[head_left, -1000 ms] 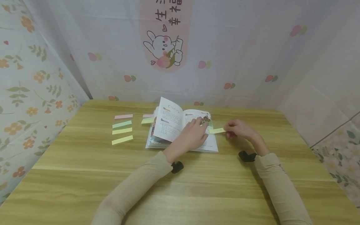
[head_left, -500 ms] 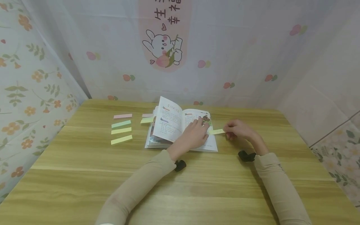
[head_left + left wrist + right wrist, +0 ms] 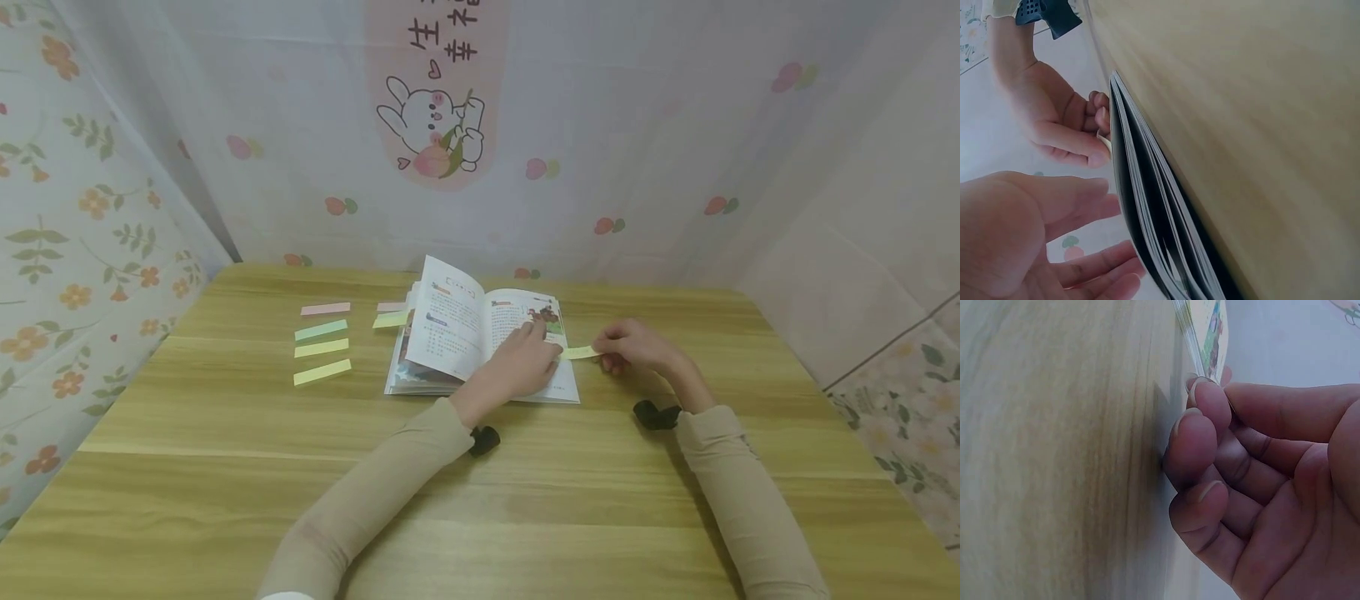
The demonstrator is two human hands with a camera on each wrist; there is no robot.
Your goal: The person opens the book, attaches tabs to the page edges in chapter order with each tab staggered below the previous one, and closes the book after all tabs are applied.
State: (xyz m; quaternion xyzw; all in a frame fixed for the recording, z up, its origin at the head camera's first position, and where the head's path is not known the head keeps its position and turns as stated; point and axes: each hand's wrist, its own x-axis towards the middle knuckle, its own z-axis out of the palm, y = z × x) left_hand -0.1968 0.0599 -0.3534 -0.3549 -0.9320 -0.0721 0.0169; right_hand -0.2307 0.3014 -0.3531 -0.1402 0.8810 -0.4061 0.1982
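An open book (image 3: 453,329) lies on the table, its left page standing partly raised. Over the right-hand page is my left hand (image 3: 522,358), its extended fingers resting on the paper; in the left wrist view that hand (image 3: 1016,231) reaches across the book's edge (image 3: 1141,181). A yellow sticky strip (image 3: 579,353) sticks out past the right page edge, its inner end by my left fingers. My right hand (image 3: 632,344) pinches the outer end between thumb and index finger. In the right wrist view, the right hand's (image 3: 1254,462) remaining fingers curl loosely, and the strip is mostly hidden.
Left of the book, pink (image 3: 326,309), green (image 3: 321,331) and yellow strips (image 3: 322,372) lie on the wooden table (image 3: 525,517). Other pink and yellow tabs (image 3: 390,319) stick out from the book's left side. A printed curtain (image 3: 600,125) hangs behind the table.
My left hand has slid a little right across the page, its fingers now beside the strip's inner end. The right hand keeps its pinch, almost in the same place.
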